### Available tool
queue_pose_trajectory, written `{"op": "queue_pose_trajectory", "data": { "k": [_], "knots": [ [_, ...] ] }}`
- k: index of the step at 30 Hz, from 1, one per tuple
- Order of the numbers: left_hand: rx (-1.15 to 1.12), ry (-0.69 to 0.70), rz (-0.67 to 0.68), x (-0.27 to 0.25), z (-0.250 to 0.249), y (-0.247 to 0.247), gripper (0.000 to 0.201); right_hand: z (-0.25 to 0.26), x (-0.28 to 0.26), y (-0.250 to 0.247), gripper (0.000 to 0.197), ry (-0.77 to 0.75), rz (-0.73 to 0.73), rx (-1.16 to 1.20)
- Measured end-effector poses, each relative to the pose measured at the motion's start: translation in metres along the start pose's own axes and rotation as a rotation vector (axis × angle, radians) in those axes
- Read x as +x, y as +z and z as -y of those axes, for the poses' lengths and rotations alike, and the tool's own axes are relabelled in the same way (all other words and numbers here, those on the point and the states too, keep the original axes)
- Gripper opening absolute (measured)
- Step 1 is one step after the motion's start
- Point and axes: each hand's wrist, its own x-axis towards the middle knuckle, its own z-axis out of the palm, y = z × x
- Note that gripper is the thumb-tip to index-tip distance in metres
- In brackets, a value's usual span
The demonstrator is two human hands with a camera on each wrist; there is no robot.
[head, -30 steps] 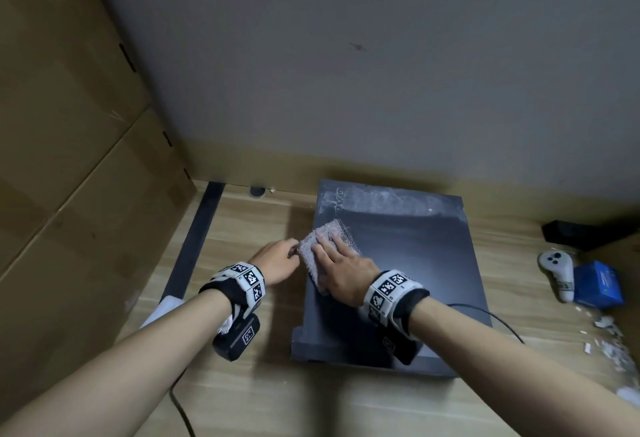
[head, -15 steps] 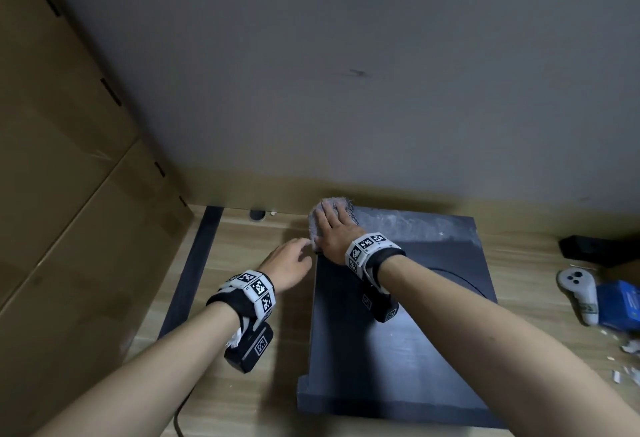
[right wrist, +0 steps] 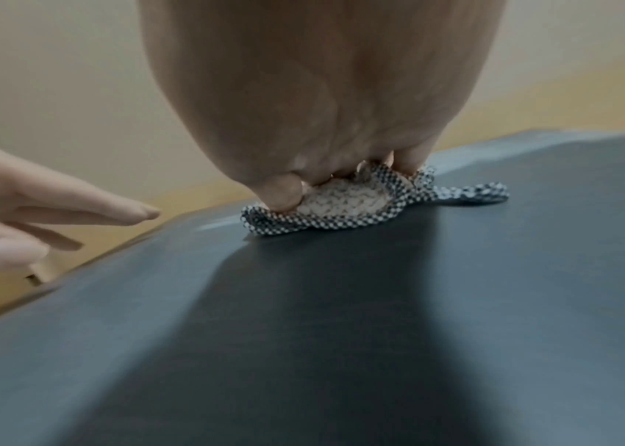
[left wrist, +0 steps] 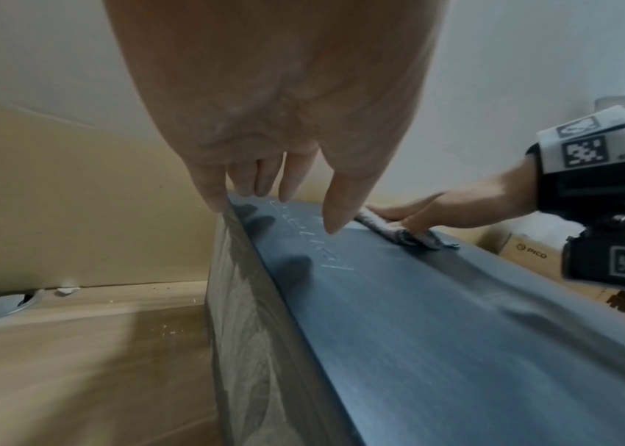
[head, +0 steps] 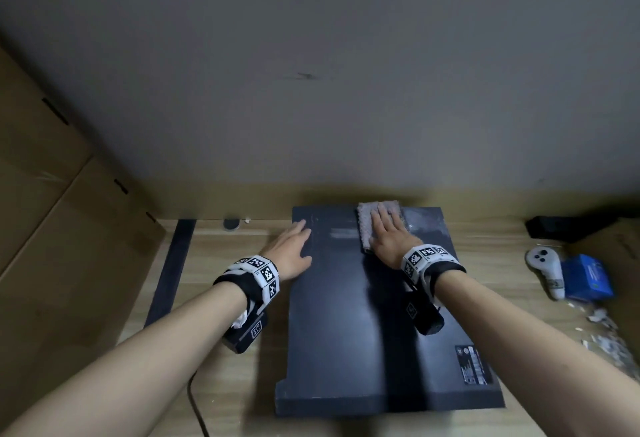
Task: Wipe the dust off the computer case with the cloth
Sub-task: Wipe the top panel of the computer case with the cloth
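The black computer case (head: 346,332) lies flat on the wooden surface. A pale folded cloth (head: 367,225) sits at its far edge, right of middle. My right hand (head: 386,225) presses flat on the cloth, fingers straight. In the right wrist view the thumb and fingers of my right hand (right wrist: 341,172) pin the checked cloth (right wrist: 341,208) to the case (right wrist: 303,332). My left hand (head: 298,234) rests with straight fingers on the case's far left edge, holding nothing. White dust (head: 424,225) covers the far right corner. The left wrist view shows my left hand (left wrist: 276,193) over the case (left wrist: 418,316) edge, the cloth (left wrist: 398,234) beyond.
Stacked cardboard boxes (head: 52,228) wall off the left, and a grey wall stands close behind the case. A white controller (head: 545,272), a blue box (head: 585,277), a black object (head: 554,228) and white scraps (head: 602,329) lie to the right. A black strip (head: 173,263) runs on the left.
My right hand has slid the cloth rightward along the case's far edge, leaving the left part wiped. My left hand has moved onto the case's left edge with fingers straighter.
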Motion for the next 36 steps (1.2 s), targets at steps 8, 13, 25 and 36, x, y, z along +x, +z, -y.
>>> {"op": "queue_pose_trajectory", "data": {
  "k": [8, 13, 25, 36],
  "knots": [
    [0.194, -0.029, 0.095, 0.028, 0.007, -0.002, 0.11, -0.093, -0.015, 0.01, 0.076, 0.2, -0.015, 0.026],
    [0.285, -0.006, 0.145, 0.037, 0.007, -0.006, 0.113, -0.092, -0.012, 0.006, 0.068, 0.206, -0.022, 0.041],
    [0.382, -0.034, 0.135, 0.04, 0.0, -0.004, 0.111, -0.084, -0.018, -0.007, 0.066, 0.232, -0.029, 0.103],
    [0.489, -0.048, 0.149, 0.043, -0.011, -0.007, 0.109, -0.068, -0.069, 0.027, 0.067, 0.116, -0.02, 0.058]
  ]
}}
